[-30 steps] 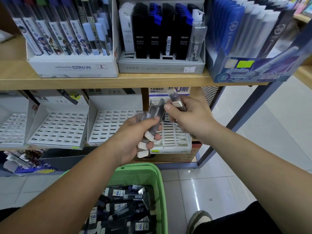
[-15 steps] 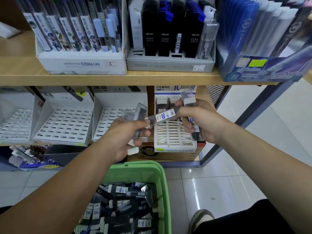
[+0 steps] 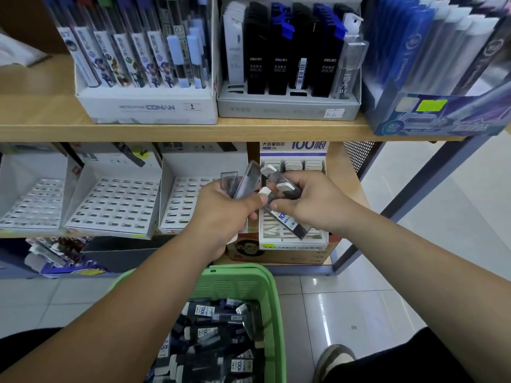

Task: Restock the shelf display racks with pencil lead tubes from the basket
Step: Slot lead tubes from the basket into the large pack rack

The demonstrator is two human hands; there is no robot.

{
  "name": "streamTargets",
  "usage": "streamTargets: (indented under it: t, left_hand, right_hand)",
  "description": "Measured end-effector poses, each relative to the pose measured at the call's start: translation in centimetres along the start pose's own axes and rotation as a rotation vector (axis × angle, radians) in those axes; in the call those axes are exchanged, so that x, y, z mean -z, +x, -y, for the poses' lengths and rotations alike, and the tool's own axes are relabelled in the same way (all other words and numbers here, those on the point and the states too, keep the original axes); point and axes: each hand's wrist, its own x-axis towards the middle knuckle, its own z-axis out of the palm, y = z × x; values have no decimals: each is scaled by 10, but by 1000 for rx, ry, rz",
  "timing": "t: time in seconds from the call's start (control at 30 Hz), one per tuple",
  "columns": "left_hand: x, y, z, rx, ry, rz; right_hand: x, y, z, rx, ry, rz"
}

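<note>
My left hand (image 3: 221, 214) is curled round a bunch of clear tubes (image 3: 243, 179), whose ends fan up toward the far side. Just beside it on the right, my right hand (image 3: 307, 200) grips a few more, fingers curled tight. Among those, a dark labelled tube (image 3: 284, 218) marked "100" slants down to the near right. Both hands hang in front of the white slotted rack (image 3: 293, 242) at the right end of the lower shelf. Other slotted racks (image 3: 113, 203) stand to its left on the same shelf. Near me, below my arms, the green basket (image 3: 272, 294) holds a heap of tubes (image 3: 213, 334). My shoe (image 3: 333, 355) is on the tiled floor to its right.
</note>
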Motion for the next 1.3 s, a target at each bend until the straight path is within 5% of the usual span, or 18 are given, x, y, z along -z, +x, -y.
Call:
streamTargets:
  t: [0.33,0.7,1.3]
  left_hand:
    - [-7,8,3,130,-58,-61]
    - [-5,10,18,127,53,58]
    - [-12,12,39,14,116,-62]
  right_hand:
    - [14,5,3,-29,118,-288]
    - [3,26,-7,-8,-34,-325]
    - [1,32,-13,47,-185,-320]
